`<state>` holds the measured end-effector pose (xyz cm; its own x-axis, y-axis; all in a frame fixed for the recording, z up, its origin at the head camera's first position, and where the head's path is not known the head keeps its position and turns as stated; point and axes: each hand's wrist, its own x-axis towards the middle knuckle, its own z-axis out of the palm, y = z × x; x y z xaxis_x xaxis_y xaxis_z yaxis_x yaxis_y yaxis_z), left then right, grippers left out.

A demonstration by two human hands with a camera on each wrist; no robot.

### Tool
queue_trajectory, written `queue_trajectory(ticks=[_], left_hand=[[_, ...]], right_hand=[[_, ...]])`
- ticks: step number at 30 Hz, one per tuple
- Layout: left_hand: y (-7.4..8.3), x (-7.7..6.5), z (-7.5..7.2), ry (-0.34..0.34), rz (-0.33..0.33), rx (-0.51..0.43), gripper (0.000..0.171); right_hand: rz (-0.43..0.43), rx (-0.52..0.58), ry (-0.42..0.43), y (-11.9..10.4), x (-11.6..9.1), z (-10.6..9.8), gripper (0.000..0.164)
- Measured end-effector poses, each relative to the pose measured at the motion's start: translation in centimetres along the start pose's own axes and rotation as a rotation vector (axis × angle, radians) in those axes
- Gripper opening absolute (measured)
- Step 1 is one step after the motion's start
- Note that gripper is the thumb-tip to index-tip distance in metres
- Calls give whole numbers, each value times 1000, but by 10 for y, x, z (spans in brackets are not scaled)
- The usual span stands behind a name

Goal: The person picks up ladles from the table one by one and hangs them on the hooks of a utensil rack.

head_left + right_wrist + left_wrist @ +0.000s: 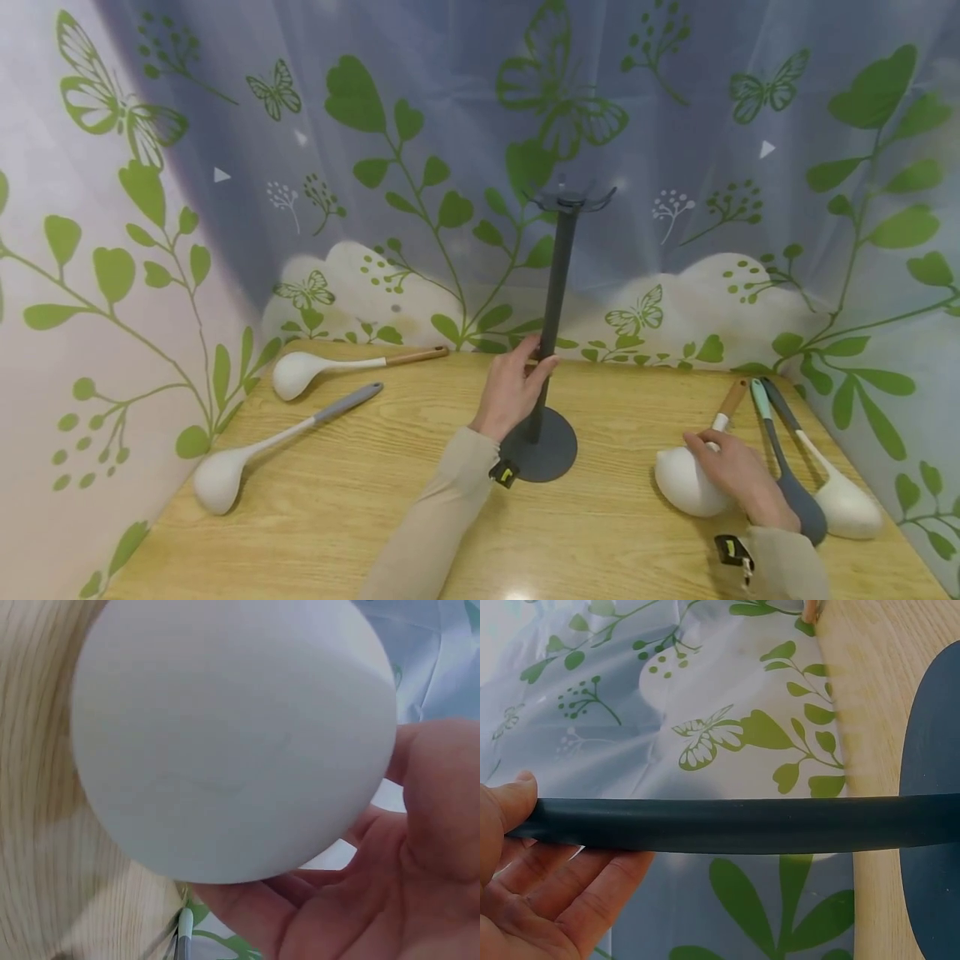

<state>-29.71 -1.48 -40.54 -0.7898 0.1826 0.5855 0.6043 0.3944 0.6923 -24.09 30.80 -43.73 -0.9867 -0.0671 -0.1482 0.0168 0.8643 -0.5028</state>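
Note:
A dark utensil stand (556,292) with a round base and a ring of hooks on top stands upright on the table. My left hand (512,390) grips its pole around the lower middle, thumb on one side and fingers on the other, as the left wrist view also shows along the pole (742,823). At the right, my right hand (738,473) holds a white ladle (684,485) with a wooden handle by the neck near its bowl. The bowl (232,742) fills much of the right wrist view and hides part of the fingers.
Right of that hand lie a dark utensil (804,508) with a mint handle and a white one (847,507) with a dark handle. On the left lie a white ladle (294,375) with a wooden handle and another (217,482) with a grey handle. A patterned curtain (450,125) borders the table.

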Motion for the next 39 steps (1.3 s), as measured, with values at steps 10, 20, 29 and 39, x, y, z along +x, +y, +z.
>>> queue_trajectory(ticks=[10,20,29,39], left_hand=[[-3,2,-5,-38,-21,-34,26],[-7,4,-7,-25,4,-32,27],[-10,7,-9,-53,22,-64,26],[-12,9,-12,-99,13,-67,28]], right_hand=[[-4,95,148,-10,-8,-1,53],[-35,226,418,-23,-7,5,36],[-172,366,473,-48,-8,6,42],[-280,472,488,-71,-6,7,33]])
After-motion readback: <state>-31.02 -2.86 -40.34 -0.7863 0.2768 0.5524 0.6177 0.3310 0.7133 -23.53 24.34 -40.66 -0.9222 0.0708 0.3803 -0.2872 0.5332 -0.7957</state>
